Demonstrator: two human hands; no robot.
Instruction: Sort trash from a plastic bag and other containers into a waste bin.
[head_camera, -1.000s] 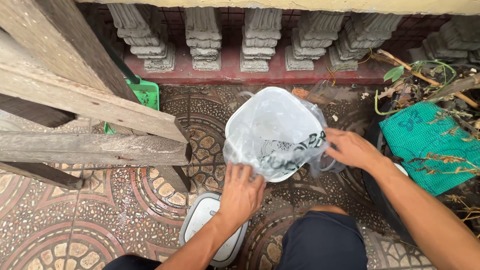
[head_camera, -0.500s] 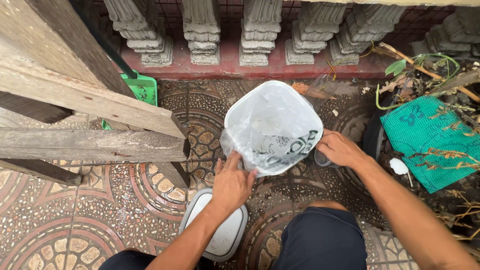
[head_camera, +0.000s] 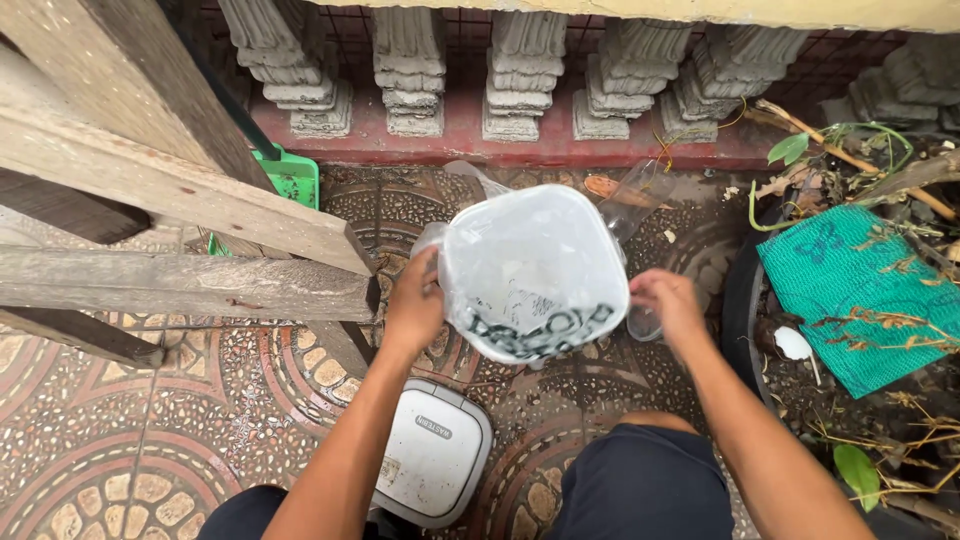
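Note:
A white square bin (head_camera: 600, 262) stands on the patterned tiled floor, lined with a clear plastic bag (head_camera: 530, 270) that has dark print on its near side. My left hand (head_camera: 415, 300) grips the bag's edge at the bin's left rim. On the right side, my right hand (head_camera: 663, 302) pinches the bag's loose edge with curled fingers. The bag is stretched over the rim. The bin's white lid (head_camera: 432, 450) lies flat on the floor below my left forearm.
Grey wooden beams (head_camera: 180, 250) cross the left side. A green dustpan (head_camera: 292, 178) leans behind them. Stone balusters (head_camera: 515, 80) on a red ledge line the back. A teal mesh mat (head_camera: 850, 280), a black pot rim (head_camera: 738, 300) and dry plant stems fill the right.
My left hand moved from the bin's near edge to its left side, pulling the bag over the rim. My right hand stayed at the right rim. The view shifted, showing more of the lid.

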